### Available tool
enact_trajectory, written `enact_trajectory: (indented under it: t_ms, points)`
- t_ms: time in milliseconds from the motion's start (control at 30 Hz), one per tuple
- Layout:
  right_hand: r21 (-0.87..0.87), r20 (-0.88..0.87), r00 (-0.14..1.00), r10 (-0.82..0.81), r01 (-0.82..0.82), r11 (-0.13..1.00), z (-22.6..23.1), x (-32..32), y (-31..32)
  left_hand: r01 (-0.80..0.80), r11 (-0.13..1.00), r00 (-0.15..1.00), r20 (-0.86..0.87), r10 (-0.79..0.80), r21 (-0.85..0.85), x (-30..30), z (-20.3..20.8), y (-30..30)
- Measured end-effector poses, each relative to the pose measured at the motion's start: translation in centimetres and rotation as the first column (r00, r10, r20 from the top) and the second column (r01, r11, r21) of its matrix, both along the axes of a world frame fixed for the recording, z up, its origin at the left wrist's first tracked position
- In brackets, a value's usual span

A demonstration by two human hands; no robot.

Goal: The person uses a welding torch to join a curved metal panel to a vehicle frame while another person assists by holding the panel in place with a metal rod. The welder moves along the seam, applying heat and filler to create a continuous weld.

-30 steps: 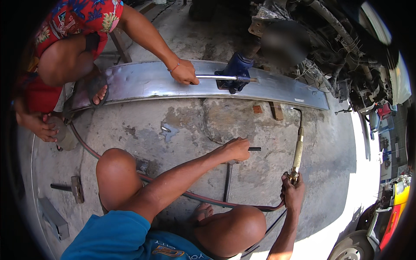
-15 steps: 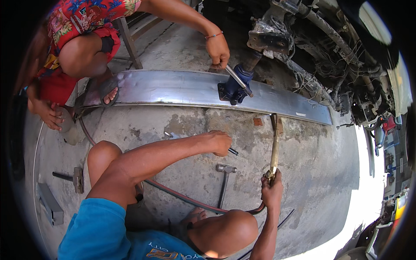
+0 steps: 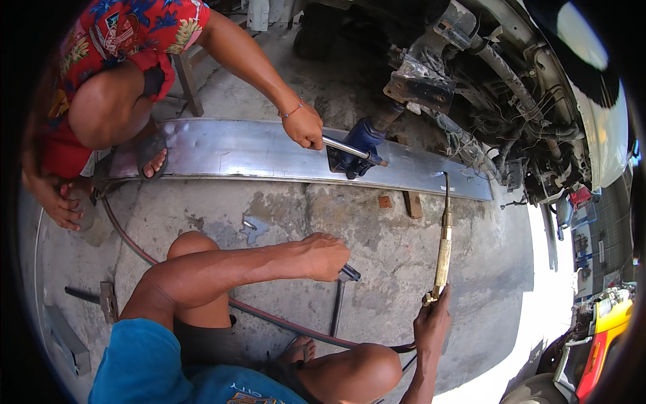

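My right hand [image 3: 433,320] is closed around the rear of a brass gas torch [image 3: 443,259]. Its thin bent tip meets or overlaps the right part of a long metal plank [image 3: 256,151], with a small bright spot there. Whether that is a flame I cannot tell. My left hand [image 3: 326,257] is a fist above the floor, palm hidden. A short dark object [image 3: 349,272] sticks out beyond its fingers, its kind unclear. Just below stands out a hammer handle [image 3: 338,306], its head mostly hidden. On the plank stands a blue bottle jack [image 3: 361,145] under the vehicle's frame.
A co-worker's hand [image 3: 303,126] grips a steel bar [image 3: 350,149] at the jack. Their foot [image 3: 153,158] rests on the plank. A red and green hose [image 3: 296,326] crosses the floor beside my legs. A mallet [image 3: 108,301] lies at left; vehicle parts [image 3: 484,128] hang at right.
The torch tip has shifted right and now reaches over the plank. My left hand has come lower, over the hammer head. The co-worker's hand and bar have swung lower and left.
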State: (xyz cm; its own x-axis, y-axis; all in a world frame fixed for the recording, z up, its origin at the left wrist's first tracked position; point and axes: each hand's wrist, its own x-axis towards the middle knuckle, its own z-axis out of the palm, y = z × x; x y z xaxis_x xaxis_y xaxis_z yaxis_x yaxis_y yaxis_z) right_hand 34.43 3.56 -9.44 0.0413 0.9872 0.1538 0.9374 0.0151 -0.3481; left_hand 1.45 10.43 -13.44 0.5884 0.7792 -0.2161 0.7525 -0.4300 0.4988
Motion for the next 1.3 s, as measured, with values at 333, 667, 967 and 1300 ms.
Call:
enact_trajectory:
  t_ms: [333, 667, 967, 1300]
  points:
    - [0.083, 0.373, 0.928, 0.021, -0.056, 0.995, -1.2, -0.7, -0.6, 0.014, 0.99, 0.985, 0.169, -0.038, 0.14, -2.4, 1.8, 0.0]
    - [0.047, 0.441, 0.896, 0.039, -0.066, 0.997, -2.3, -1.6, 1.7, -0.005, 0.968, 0.966, 0.252, -0.06, 0.249, -3.2, 2.6, -0.9]
    - [0.017, 0.383, 0.922, 0.052, -0.064, 0.998, -2.2, -2.1, 2.1, -0.097, 0.371, 0.929, -0.05, 0.367, 0.924, -6.0, 5.3, 3.9]
    - [-0.013, 0.349, 0.937, 0.02, -0.016, 1.0, -3.3, -1.5, 1.5, -0.366, -0.13, 0.689, 0.363, 0.627, 0.921, -18.2, 9.4, 8.8]
